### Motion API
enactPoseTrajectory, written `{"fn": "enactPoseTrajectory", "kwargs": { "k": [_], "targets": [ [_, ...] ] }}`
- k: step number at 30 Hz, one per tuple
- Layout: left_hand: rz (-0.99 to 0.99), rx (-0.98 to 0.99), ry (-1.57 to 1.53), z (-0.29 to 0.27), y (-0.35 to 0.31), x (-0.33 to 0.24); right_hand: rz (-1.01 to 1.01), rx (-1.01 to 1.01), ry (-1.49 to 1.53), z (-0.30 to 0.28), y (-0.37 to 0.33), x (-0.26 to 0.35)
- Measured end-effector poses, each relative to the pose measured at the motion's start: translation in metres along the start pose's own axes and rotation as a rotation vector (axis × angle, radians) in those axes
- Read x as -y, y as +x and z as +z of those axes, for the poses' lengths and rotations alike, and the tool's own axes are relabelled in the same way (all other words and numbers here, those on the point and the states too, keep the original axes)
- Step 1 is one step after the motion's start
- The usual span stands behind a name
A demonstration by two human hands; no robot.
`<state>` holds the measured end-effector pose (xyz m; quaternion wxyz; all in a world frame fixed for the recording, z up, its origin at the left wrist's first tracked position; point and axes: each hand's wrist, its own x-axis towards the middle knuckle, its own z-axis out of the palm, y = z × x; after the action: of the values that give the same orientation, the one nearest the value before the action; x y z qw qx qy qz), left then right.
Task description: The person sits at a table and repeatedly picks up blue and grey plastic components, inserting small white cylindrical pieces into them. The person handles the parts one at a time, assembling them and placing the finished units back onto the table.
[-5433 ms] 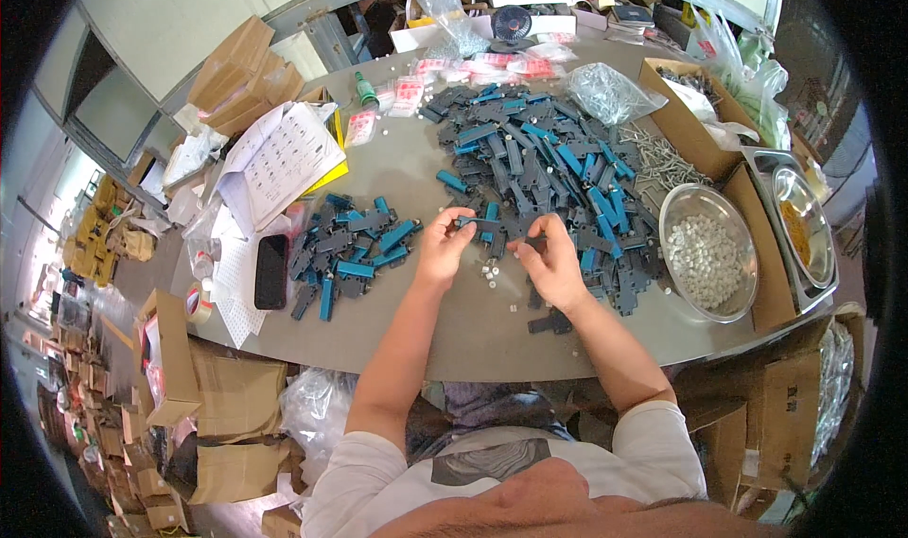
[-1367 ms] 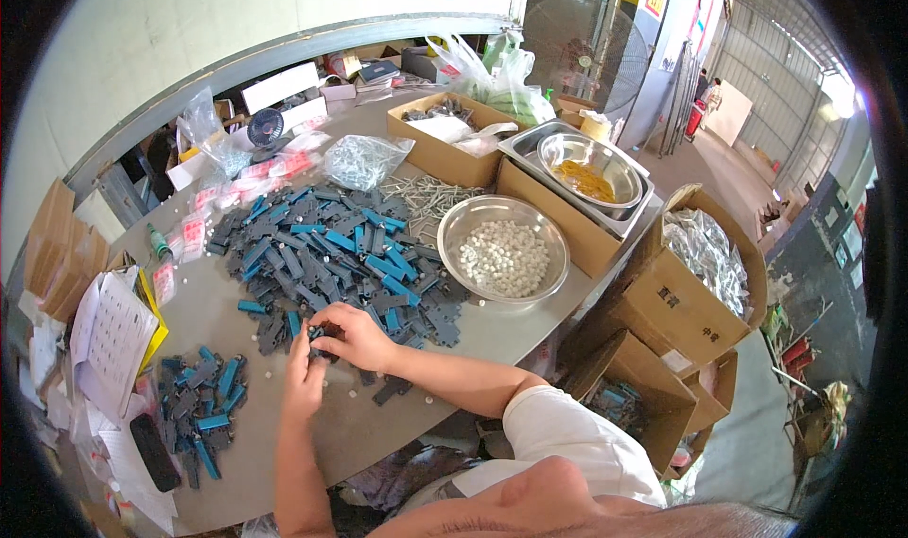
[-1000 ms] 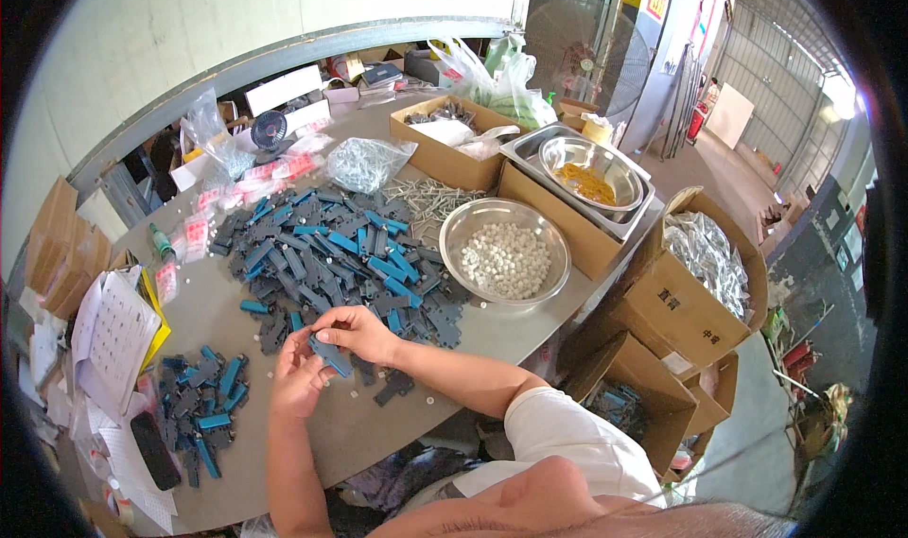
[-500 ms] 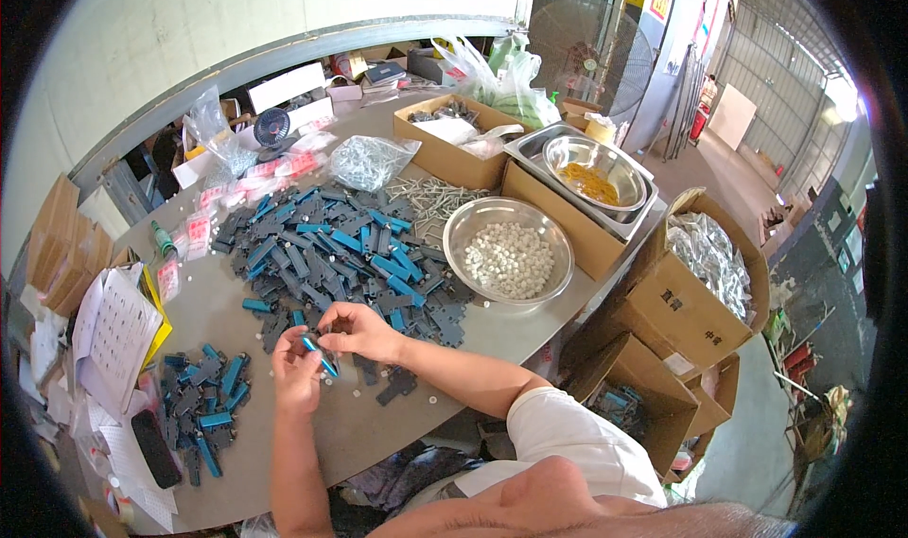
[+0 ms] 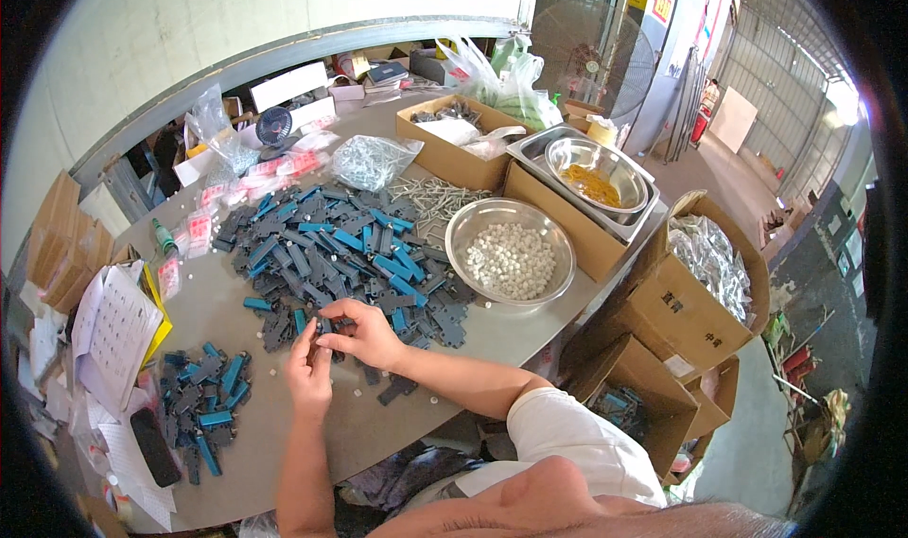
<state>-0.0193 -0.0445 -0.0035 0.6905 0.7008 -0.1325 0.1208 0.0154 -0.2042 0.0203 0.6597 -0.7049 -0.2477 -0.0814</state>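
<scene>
Near the front of the big heap, my two hands meet at the fingertips. My left hand (image 5: 308, 379) is closed on a small blue-and-grey part (image 5: 323, 327), mostly hidden behind the fingers. My right hand (image 5: 367, 334) reaches in from the right, thumb and fingers pinched at the same part. Whether it also holds a smaller piece cannot be made out. Just beyond lies a large heap of blue and dark grey parts (image 5: 326, 245). A smaller pile of similar parts (image 5: 203, 401) lies to the left of my left forearm.
A steel bowl of small white pieces (image 5: 511, 262) stands right of the heap, beside loose metal pins (image 5: 435, 202). Behind are a bag of hardware (image 5: 374, 163) and an open carton (image 5: 454, 164). A black phone (image 5: 154, 446) and papers (image 5: 118, 335) lie at left.
My hands have drawn closer together, and the left has turned and shifted slightly right. The blue part, plainly seen before, is now mostly covered by fingers.
</scene>
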Motion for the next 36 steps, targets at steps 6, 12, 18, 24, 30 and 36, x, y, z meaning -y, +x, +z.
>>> {"fn": "enactPoseTrajectory", "kwargs": {
  "k": [6, 12, 18, 24, 30, 36],
  "targets": [
    [-0.046, -0.011, -0.069, -0.004, -0.002, 0.017, -0.354, -0.074, -0.314, 0.007, -0.007, -0.001],
    [0.033, -0.136, -0.082, 0.007, -0.001, 0.005, -0.24, -0.065, -0.267, 0.012, -0.007, 0.007],
    [-0.061, -0.137, -0.187, -0.004, -0.002, 0.008, -0.36, -0.093, -0.316, 0.009, -0.007, 0.005],
    [-0.013, -0.134, -0.161, 0.004, -0.002, 0.007, -0.374, -0.136, -0.313, 0.009, -0.008, 0.006],
    [0.091, -0.146, -0.03, 0.003, -0.004, 0.011, -0.4, -0.131, -0.416, 0.009, -0.006, 0.007],
    [0.087, -0.191, -0.19, 0.005, -0.005, -0.004, -0.396, -0.086, -0.399, 0.016, -0.005, 0.013]
  ]
}}
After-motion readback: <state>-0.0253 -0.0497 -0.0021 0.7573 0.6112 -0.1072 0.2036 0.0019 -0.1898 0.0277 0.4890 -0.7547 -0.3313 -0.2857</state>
